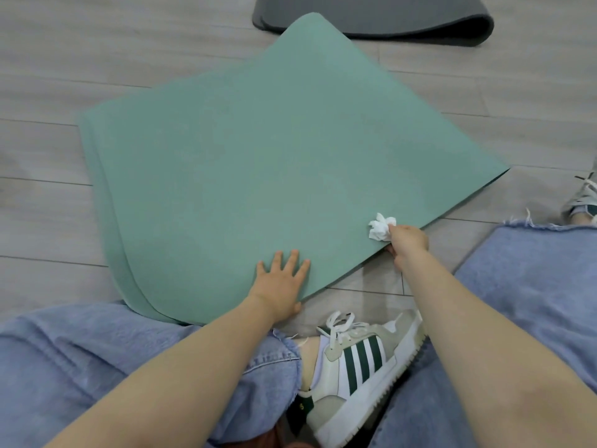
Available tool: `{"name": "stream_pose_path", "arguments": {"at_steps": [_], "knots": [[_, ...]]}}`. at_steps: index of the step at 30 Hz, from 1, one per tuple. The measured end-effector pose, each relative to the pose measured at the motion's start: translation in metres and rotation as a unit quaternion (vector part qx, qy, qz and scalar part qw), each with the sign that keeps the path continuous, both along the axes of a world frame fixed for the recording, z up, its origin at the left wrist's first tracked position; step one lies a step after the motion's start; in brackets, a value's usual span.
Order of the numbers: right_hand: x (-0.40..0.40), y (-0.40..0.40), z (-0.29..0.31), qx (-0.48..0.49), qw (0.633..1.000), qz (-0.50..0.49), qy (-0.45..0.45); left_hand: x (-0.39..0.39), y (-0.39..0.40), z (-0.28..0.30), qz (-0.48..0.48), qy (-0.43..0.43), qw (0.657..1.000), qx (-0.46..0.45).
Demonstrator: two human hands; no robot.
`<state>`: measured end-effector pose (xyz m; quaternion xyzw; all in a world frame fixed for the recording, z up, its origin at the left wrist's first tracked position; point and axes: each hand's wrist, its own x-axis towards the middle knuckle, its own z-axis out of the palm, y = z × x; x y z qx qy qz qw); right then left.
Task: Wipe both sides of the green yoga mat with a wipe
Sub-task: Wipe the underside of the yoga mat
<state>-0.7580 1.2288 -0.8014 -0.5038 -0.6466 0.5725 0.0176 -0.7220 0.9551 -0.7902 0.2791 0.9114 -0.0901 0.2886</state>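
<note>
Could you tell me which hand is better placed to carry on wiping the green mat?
Right: the right hand holds the wipe against the green mat, while the left hand presses flat.

Place: looking like a home or studio floor | Evidence: grey wood-look planks [97, 59] showing — a dark grey mat [371, 14] lying folded

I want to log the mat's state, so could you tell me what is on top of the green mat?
The left hand presses flat on the green mat; the right hand holds a crumpled white wipe at its edge.
</note>
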Motion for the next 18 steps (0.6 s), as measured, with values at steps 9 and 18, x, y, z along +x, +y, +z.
{"name": "stream_pose_path", "arguments": {"at_steps": [9, 18], "knots": [[0.063, -0.029, -0.004, 0.018, 0.999, -0.008, -0.036, -0.013, -0.031, 0.023, -0.058, -0.030, 0.998, -0.019], [0.078, -0.057, 0.046, -0.138, 0.982, 0.100, -0.078, -0.030, -0.065, 0.034, -0.049, -0.076, 0.996, -0.022]]}}
